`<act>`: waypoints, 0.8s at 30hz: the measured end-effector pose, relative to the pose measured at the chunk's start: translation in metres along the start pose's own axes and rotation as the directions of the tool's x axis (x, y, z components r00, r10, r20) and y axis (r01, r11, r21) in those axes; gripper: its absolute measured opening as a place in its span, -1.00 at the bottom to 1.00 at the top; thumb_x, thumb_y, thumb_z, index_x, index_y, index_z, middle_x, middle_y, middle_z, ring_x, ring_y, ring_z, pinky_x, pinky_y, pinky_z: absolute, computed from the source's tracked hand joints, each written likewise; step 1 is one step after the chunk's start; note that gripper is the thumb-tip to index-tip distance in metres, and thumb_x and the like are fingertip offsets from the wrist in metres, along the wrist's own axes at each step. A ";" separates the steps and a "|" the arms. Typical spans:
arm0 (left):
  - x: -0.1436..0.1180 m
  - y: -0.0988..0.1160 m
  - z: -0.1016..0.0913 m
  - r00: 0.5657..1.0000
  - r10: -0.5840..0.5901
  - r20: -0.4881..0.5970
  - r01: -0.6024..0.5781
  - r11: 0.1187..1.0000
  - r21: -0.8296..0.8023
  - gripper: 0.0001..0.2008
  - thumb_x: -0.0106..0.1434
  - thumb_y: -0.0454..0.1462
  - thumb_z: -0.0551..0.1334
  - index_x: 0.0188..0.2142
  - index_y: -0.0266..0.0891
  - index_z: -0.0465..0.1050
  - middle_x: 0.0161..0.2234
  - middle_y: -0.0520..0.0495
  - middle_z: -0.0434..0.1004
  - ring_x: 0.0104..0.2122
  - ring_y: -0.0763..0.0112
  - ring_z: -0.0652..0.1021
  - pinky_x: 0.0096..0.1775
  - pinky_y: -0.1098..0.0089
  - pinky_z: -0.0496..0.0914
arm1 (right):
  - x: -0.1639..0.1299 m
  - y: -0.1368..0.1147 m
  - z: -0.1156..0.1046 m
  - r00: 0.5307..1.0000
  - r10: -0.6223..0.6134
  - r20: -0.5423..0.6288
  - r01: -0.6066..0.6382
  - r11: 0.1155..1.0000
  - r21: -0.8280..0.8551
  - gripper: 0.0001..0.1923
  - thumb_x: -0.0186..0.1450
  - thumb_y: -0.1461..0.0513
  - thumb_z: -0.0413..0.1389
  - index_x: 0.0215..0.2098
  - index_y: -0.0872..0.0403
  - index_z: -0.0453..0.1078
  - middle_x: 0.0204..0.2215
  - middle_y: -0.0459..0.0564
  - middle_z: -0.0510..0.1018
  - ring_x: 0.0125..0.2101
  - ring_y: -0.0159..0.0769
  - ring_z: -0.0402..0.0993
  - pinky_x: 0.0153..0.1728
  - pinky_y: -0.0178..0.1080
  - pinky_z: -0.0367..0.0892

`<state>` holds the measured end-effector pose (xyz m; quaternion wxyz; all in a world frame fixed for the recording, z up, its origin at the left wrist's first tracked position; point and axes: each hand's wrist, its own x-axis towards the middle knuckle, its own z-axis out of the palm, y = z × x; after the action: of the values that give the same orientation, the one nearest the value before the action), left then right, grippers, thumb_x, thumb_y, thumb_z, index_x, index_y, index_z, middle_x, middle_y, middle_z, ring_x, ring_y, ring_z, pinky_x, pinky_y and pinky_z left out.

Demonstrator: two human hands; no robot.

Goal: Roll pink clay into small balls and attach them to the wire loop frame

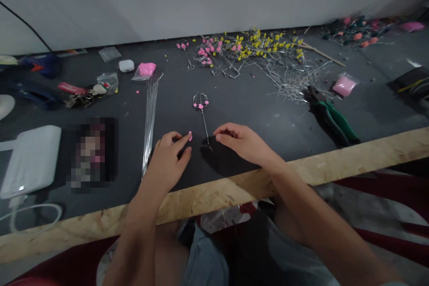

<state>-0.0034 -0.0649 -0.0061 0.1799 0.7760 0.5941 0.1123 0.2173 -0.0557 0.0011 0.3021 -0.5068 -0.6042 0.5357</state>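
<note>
Pink bit (190, 136) sits on the tip of the left hand (167, 161), at the forefinger end, the thumb tucked below; whether it is pinched or just stuck on, cannot tell. Right hand (243, 143) lies curled on the dark tabletop (268, 116), fingertips just beside the lower end of the wire stem (204, 125); contact with it not clear, and its grip cannot be told. Stem runs away from the hands to a small wire-loop head (200, 100) dotted with pink pieces, lying flat between the two hands and further out. Left of the left hand, a bundle of straight wires (149, 120) runs up toward a bag of pink clay (146, 69). Far side: heap of wire flowers (254, 51) with pink and yellow tips. Right: green-handled pliers (330, 116), another pink bag (345, 85). Far left: white box (30, 161), small white case (126, 65), keys and clutter (87, 94). Wooden table edge (335, 165) runs just before the wrists.
</note>
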 end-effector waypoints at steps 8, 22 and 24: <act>0.001 0.001 -0.003 1.000 -0.021 0.000 0.021 0.999 -0.045 -0.65 0.27 -0.16 0.05 0.02 -0.11 0.38 -0.08 -0.09 0.29 -0.09 0.27 0.37 -0.01 0.20 0.29 | 0.000 0.001 0.000 1.000 0.000 -0.004 0.000 1.000 0.000 -0.78 0.25 0.13 0.02 -0.25 0.06 0.40 -0.41 -0.09 0.46 -0.43 -0.42 0.31 -0.39 -0.34 0.19; 0.012 0.011 -0.004 0.992 -0.126 0.012 0.123 0.983 0.136 -0.55 0.25 -0.09 0.04 0.12 -0.08 0.27 -0.08 -0.13 0.29 -0.18 0.23 0.41 -0.23 0.26 0.37 | 0.000 0.002 0.001 1.000 -0.015 -0.006 0.015 1.000 -0.013 -0.78 0.25 0.13 0.01 -0.24 0.06 0.40 -0.39 -0.09 0.48 -0.40 -0.41 0.33 -0.34 -0.32 0.21; 0.011 0.012 -0.003 0.993 -0.120 0.020 0.116 0.983 0.143 -0.56 0.26 -0.09 0.03 0.10 -0.09 0.29 -0.09 -0.13 0.29 -0.18 0.23 0.41 -0.23 0.25 0.37 | 0.000 0.002 0.000 1.000 -0.010 -0.001 0.010 1.000 -0.007 -0.78 0.25 0.13 0.01 -0.24 0.07 0.40 -0.40 -0.09 0.47 -0.41 -0.42 0.32 -0.36 -0.32 0.21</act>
<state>0.0089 -0.0569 0.0016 0.1394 0.7516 0.6429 0.0479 0.2174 -0.0561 -0.0010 0.3033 -0.5052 -0.6083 0.5317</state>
